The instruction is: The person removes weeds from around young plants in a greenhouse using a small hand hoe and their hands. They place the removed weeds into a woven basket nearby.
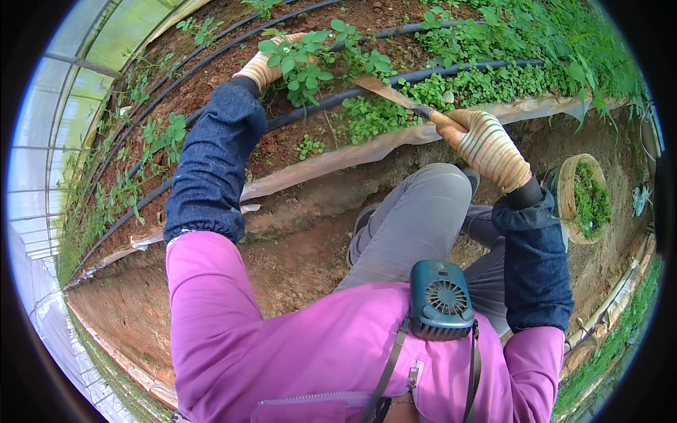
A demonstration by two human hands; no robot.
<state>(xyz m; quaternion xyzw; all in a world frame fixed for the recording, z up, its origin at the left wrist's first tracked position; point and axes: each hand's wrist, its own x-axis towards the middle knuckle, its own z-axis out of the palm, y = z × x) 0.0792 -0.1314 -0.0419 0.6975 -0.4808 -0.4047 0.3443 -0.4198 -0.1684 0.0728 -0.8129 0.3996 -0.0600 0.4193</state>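
My right hand [484,145], in a striped knit glove, is closed around the wooden handle of a hand tool with a flat, rusty metal blade [386,92]. The blade points up and left over a black irrigation pipe [338,99] and low green weeds [375,117]. At the upper left my left hand [270,62], gloved too, is at a leafy green plant [301,66] in the reddish soil. Leaves hide its fingers, so whether it grips a stem cannot be told.
A round basket [568,198] with pulled greenery stands on the dirt path at the right. Plastic sheeting [338,158] edges the raised bed. More black pipes run along the bed. A greenhouse wall [47,143] curves at the left. A teal portable fan [441,299] hangs at my chest.
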